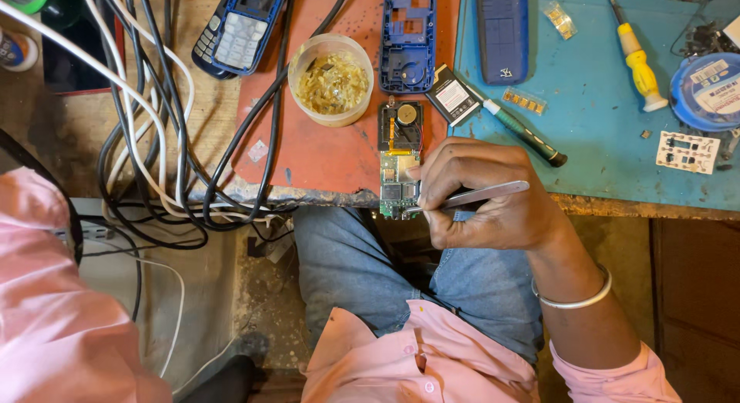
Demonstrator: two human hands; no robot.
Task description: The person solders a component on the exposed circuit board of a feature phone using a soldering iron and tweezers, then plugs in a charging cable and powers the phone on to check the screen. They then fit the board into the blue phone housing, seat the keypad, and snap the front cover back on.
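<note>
The right hand [486,198] is closing its fingers [441,188] around a pair of metal tweezers [482,195], pinching them near the middle. The tweezer tips are pointing left and touching the lower edge of a green circuit board [399,171]. That board is lying on the red mat [324,148] at the front edge of the table [617,206], partly hanging over the lap in blue jeans [347,264]. A silver bangle [574,299] is sitting on the right wrist above a pink sleeve [609,376].

The left hand is not showing; only a pink-sleeved arm [54,295] is filling the lower left corner, so its fingers are out of view.

Just above the board, a round plastic tub [331,79] of small golden parts is standing on the red mat. Beside it, a blue phone frame [407,37] is lying flat, and a blue back cover [502,33] is resting on the blue mat [609,141]. A small battery [452,94] is lying between the frame and a dark-handled screwdriver [524,131], which is lying just above the right hand. A yellow screwdriver [638,60] is lying well apart on the right, near a blue round tin [705,91]. A blue keypad phone [239,29] is lying among a tangle of black and white cables [154,141] on the left.
</note>
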